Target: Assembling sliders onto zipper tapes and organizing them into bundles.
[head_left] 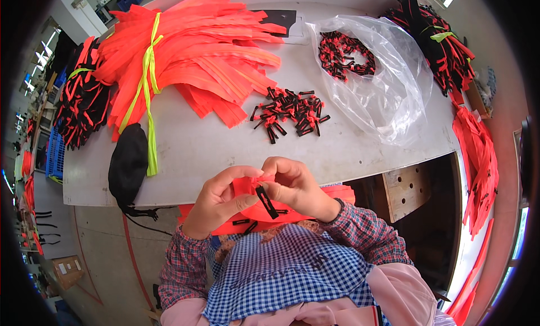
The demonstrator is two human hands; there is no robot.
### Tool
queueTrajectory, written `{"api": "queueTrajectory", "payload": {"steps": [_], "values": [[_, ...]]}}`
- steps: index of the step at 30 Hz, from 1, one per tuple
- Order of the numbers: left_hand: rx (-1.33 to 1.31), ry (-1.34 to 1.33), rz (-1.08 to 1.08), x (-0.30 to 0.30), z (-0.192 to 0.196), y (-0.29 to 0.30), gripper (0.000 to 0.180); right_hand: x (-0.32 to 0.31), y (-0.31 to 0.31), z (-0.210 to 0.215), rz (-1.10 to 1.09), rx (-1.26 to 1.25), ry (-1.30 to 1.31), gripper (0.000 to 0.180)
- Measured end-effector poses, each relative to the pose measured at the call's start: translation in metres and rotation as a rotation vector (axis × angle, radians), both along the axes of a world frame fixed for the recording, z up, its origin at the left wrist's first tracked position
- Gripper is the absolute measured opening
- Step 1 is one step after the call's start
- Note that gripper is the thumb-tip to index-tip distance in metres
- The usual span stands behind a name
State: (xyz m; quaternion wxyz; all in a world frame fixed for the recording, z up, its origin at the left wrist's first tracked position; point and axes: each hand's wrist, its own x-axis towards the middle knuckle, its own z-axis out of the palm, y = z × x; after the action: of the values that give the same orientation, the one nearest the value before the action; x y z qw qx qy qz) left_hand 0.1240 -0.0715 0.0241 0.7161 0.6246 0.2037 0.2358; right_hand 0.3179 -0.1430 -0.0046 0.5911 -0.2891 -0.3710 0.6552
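Note:
Above my lap, at the table's front edge, my two hands meet. My left hand [222, 199] is closed, its fingers pinching an orange fabric strip [243, 185]. Thumb and index finger of my right hand [298, 188] press together at the upper end of a narrow black slotted piece [266, 203], which hangs tilted between the hands. Just where the strip meets the piece is partly hidden by fingertips. Below, more orange fabric [281, 216] lies across my lap with a few black pieces on it.
On the white table [208, 151] lie a small pile of black-and-orange pieces [292, 109], a clear plastic bag [388, 95] holding more, and a large orange strip bundle [197, 50] tied with yellow ribbon. A black pouch [128, 163] overhangs the front edge. Black-and-orange bundles [430, 45] stand at both sides.

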Motion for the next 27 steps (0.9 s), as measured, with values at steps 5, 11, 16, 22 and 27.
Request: {"api": "queueTrajectory", "payload": {"steps": [5,11,16,22,27], "values": [[0.34,0.064,0.135,0.003,0.012,-0.006,0.044,-0.001,-0.001,0.015,-0.026,-0.018,-0.119,0.012],[0.365,0.223,0.289,0.002,0.007,-0.015,0.032,0.003,0.003,0.014,-0.298,0.577,-0.797,0.018],[0.466,0.194,0.259,0.001,0.008,-0.012,0.018,0.003,0.003,0.009,-0.404,0.805,-0.964,0.026],[0.439,0.193,0.244,0.0,0.004,-0.011,0.017,0.002,0.002,0.008,-0.382,0.781,-0.923,0.025],[0.431,0.188,0.232,0.0,0.003,-0.01,0.016,0.003,0.001,0.006,-0.344,0.714,-0.862,0.024]]}}
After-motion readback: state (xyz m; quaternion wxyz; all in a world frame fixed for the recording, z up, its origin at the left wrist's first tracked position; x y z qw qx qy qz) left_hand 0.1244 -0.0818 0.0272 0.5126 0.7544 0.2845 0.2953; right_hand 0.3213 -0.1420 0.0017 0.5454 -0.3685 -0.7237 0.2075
